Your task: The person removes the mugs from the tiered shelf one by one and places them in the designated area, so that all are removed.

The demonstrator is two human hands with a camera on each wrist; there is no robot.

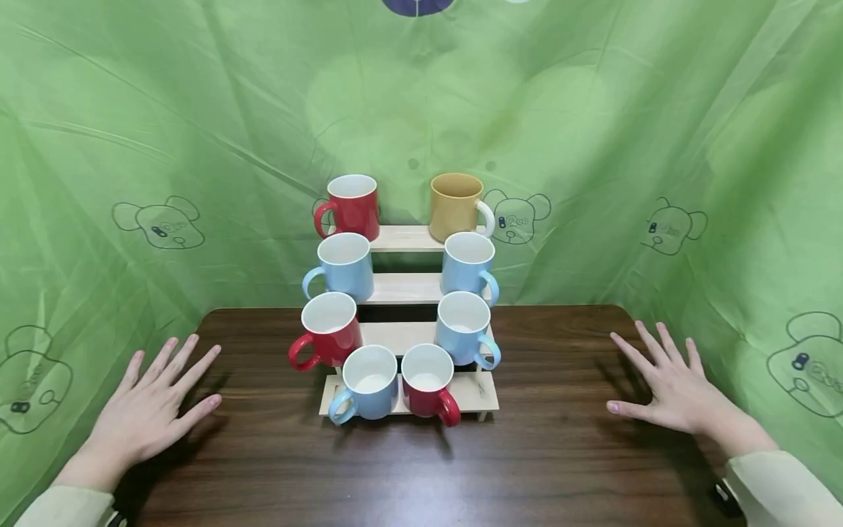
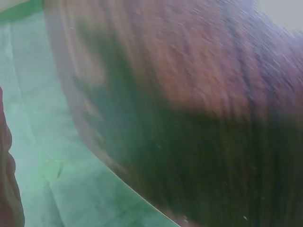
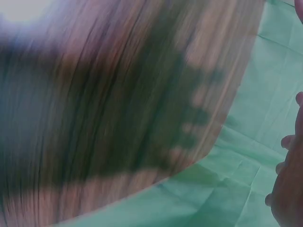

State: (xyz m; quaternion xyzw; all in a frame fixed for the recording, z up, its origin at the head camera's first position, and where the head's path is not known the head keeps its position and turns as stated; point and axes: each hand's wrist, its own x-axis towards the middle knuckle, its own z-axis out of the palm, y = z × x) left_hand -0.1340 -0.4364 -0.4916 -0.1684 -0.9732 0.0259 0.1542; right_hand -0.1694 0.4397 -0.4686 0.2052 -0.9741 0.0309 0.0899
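Note:
My left hand (image 1: 148,410) is held over the left side of the table with its fingers spread, holding nothing. Over on the right, my right hand (image 1: 681,395) is spread in the same way and also holds nothing. Between them stands a stepped wooden rack (image 1: 477,391) bearing mugs. Its top step has a red mug (image 1: 358,212) and a tan mug (image 1: 451,212) with a white handle. One step down are two light blue mugs. A red mug (image 1: 336,340) and a blue mug (image 1: 457,337) share the third. On the lowest, a blue mug (image 1: 375,395) sits beside a red mug (image 1: 421,395).
The dark wooden table (image 1: 408,483) has rounded far corners. Green cloth (image 1: 250,146) with cartoon heads hangs behind and at both sides. Handles on the left mugs point left, those on the right point right. Hand shadows fall on the tabletop (image 2: 199,61) in the wrist views.

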